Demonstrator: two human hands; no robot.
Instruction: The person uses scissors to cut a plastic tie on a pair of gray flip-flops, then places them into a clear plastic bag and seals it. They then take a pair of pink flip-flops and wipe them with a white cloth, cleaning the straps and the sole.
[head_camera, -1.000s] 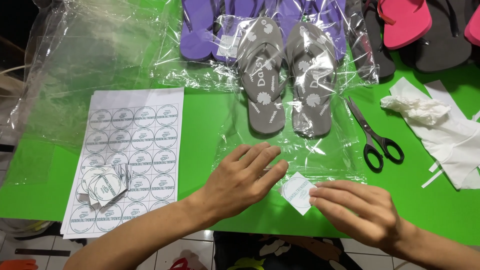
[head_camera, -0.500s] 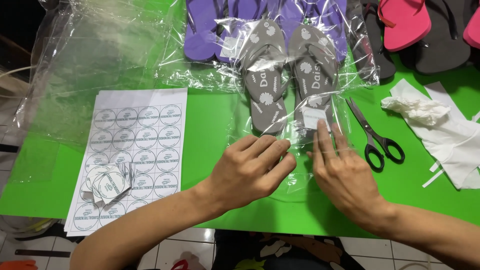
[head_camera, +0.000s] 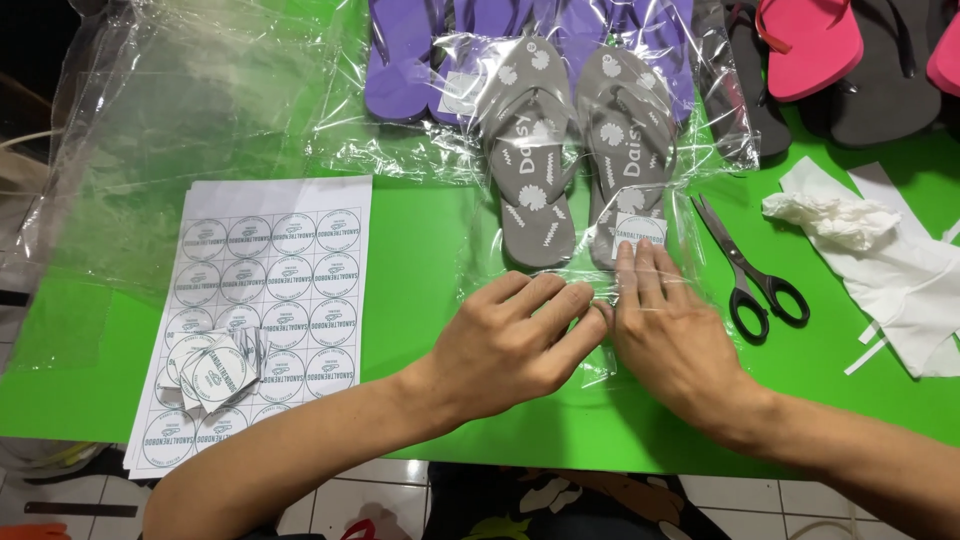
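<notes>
While both hands lie flat on the clear bag, the pair of grey flip-flops sits inside it at the middle of the green bench, toes pointing away from the person. The left hand is spread palm-down on the lower flap of the bag, fingers extended and close together, gripping nothing. The right hand is likewise flat, its fingertips touching the lower edge of a small white label that lies over the heel of the right-side flip-flop.

Status, as judged from the layout: the flip-flops are already in the bag and the label is in place on it; the open end under the hands appears folded but not visibly sealed, so closing is likely the remaining step. Whether the label fully adheres cannot be told.

Adjacent items: a sheet of round stickers lies to the left, with several cut stickers piled on its lower part. Black-handled scissors lie just right of the bag. Bagged purple flip-flops lie beyond, and crumpled white paper lies at the far right.
</notes>
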